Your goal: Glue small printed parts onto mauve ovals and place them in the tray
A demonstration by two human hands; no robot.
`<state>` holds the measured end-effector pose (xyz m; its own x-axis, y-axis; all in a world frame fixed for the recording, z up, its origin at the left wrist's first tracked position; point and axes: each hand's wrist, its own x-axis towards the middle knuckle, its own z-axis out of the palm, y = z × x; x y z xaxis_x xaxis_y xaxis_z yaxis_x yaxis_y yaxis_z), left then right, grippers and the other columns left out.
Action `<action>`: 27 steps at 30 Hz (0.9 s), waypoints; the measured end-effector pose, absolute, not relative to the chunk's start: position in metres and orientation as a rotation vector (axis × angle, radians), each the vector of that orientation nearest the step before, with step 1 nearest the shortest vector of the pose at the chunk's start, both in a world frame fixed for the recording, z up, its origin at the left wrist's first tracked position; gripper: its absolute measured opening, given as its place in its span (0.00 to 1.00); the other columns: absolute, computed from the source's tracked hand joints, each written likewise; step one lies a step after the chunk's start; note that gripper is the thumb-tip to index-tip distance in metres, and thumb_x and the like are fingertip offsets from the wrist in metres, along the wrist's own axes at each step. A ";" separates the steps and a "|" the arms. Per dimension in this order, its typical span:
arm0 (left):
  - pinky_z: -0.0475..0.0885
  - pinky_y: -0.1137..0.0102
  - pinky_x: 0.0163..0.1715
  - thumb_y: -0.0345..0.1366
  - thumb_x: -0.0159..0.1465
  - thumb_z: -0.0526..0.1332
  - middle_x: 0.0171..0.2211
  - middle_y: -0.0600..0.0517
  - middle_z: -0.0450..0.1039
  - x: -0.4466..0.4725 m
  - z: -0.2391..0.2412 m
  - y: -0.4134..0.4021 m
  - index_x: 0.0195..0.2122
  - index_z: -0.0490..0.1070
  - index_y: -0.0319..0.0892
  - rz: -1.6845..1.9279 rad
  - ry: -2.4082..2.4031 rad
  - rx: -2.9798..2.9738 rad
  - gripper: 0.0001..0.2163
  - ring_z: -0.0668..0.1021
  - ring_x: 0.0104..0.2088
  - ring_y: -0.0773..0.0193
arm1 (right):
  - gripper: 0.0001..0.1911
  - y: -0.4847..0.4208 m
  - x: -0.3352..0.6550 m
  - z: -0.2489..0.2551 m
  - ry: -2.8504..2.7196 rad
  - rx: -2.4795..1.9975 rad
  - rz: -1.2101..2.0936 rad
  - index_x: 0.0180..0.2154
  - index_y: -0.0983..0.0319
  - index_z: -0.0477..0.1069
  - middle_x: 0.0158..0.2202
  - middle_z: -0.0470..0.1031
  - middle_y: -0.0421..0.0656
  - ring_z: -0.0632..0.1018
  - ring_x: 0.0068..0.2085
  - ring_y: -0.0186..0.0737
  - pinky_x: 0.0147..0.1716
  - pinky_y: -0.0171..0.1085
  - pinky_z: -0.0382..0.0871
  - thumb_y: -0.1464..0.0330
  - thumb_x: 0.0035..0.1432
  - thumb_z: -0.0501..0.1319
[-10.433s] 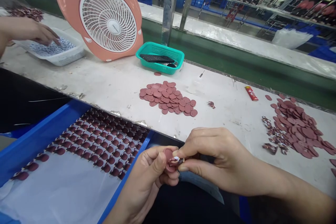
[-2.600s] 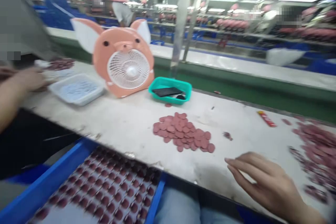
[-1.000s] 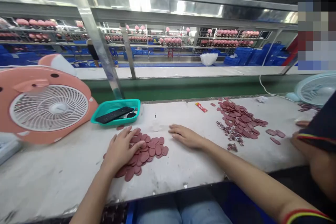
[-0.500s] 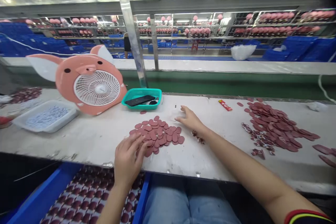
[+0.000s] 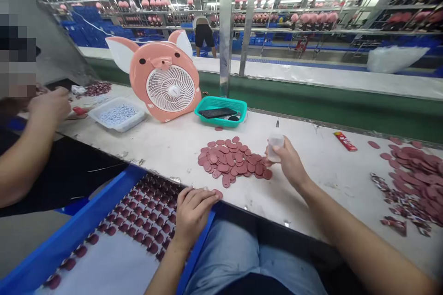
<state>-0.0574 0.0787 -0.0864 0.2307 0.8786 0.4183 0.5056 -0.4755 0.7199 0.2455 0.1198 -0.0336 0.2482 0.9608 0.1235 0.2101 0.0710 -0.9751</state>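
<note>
currently clasping a small translucent plastic bottle [image 5: 276, 144] in the closed grip of the right hand [image 5: 289, 159], right of the frame's centre, beside a loose pile of flat oval brick-red discs [image 5: 230, 159]; resting the left hand [image 5: 194, 212] at lower centre, with fingertips on a single brick-red disc [image 5: 218, 194] by the edge of the white worktop [image 5: 166, 147]; cannot tell whether pinching it.

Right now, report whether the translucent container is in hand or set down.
In hand: the right hand grips the translucent container, thumb against its side.
</note>
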 end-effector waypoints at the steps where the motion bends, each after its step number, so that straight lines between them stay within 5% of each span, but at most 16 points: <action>1: 0.66 0.51 0.57 0.34 0.65 0.65 0.37 0.52 0.87 -0.054 -0.085 0.074 0.37 0.85 0.55 1.191 1.285 1.965 0.08 0.84 0.41 0.54 | 0.17 0.107 0.235 -0.032 -1.191 -1.362 0.889 0.45 0.59 0.66 0.31 0.71 0.38 0.74 0.25 0.37 0.25 0.38 0.74 0.53 0.67 0.57; 6: 0.80 0.61 0.40 0.40 0.67 0.65 0.37 0.46 0.86 -0.032 -0.066 0.049 0.41 0.83 0.44 1.246 1.285 1.366 0.09 0.86 0.37 0.54 | 0.17 0.053 0.177 -0.025 -1.195 -1.264 1.147 0.37 0.58 0.67 0.29 0.71 0.37 0.70 0.25 0.35 0.21 0.34 0.66 0.58 0.55 0.72; 13: 0.81 0.66 0.35 0.42 0.58 0.73 0.29 0.46 0.85 -0.023 -0.041 0.030 0.33 0.84 0.42 1.180 1.141 1.014 0.09 0.85 0.30 0.57 | 0.23 0.038 0.141 -0.016 -1.020 -1.084 1.494 0.38 0.58 0.68 0.30 0.76 0.39 0.77 0.30 0.40 0.26 0.35 0.69 0.64 0.45 0.78; 18: 0.80 0.67 0.39 0.43 0.52 0.78 0.36 0.49 0.84 -0.016 -0.051 0.018 0.43 0.84 0.51 1.439 1.066 1.163 0.17 0.84 0.37 0.58 | 0.26 0.029 0.125 -0.024 -0.711 -1.055 1.609 0.43 0.58 0.64 0.25 0.73 0.37 0.68 0.22 0.32 0.17 0.28 0.56 0.57 0.50 0.75; 27: 0.79 0.66 0.37 0.41 0.57 0.74 0.39 0.50 0.83 -0.012 -0.069 0.015 0.52 0.80 0.61 1.654 1.016 1.595 0.20 0.83 0.36 0.59 | 0.24 0.008 0.114 -0.021 -0.348 -1.039 1.729 0.41 0.57 0.68 0.26 0.72 0.36 0.68 0.24 0.32 0.22 0.29 0.58 0.59 0.49 0.77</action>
<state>-0.0122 0.0154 -0.0689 -0.0795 0.8520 0.5175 0.0766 -0.5124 0.8553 0.1135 0.0076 -0.0215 -0.0824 0.8767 -0.4740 -0.6252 -0.4158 -0.6605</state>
